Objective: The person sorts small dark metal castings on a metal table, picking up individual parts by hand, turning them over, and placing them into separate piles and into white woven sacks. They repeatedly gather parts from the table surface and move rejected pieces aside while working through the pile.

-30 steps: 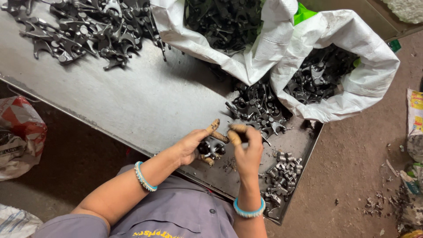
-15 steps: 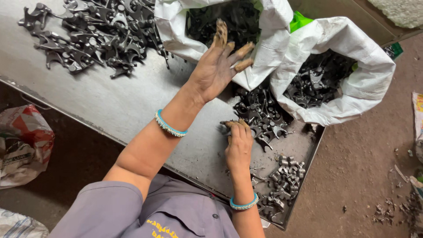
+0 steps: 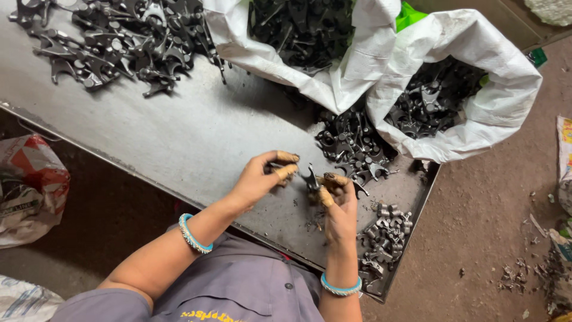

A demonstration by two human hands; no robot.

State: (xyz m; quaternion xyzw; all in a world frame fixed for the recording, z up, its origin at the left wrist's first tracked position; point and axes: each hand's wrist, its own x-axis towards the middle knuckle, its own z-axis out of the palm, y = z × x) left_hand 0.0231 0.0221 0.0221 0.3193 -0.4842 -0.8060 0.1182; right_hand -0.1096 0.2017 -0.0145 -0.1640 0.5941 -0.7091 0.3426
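Note:
My left hand (image 3: pixel 262 176) and my right hand (image 3: pixel 336 200) meet over the near edge of a grey metal table (image 3: pixel 179 137). Between their fingertips is a small dark forked metal part (image 3: pixel 310 177). The right hand grips it from below; the left hand's thumb and fingers pinch at its left side. Both hands are smeared with grease and wear turquoise bangles. A heap of similar dark parts (image 3: pixel 351 146) lies just beyond the hands.
Two white sacks (image 3: pixel 333 83) (image 3: pixel 476 125) full of dark metal parts stand at the back right. Another pile of parts (image 3: pixel 119 42) covers the table's far left. Small cylindrical pieces (image 3: pixel 381 229) lie at the near right corner. A plastic bag (image 3: pixel 27 191) sits on the floor, left.
My left hand, which had reached up to the sack half a second ago, has come back down to the right hand and now pinches the part with it.

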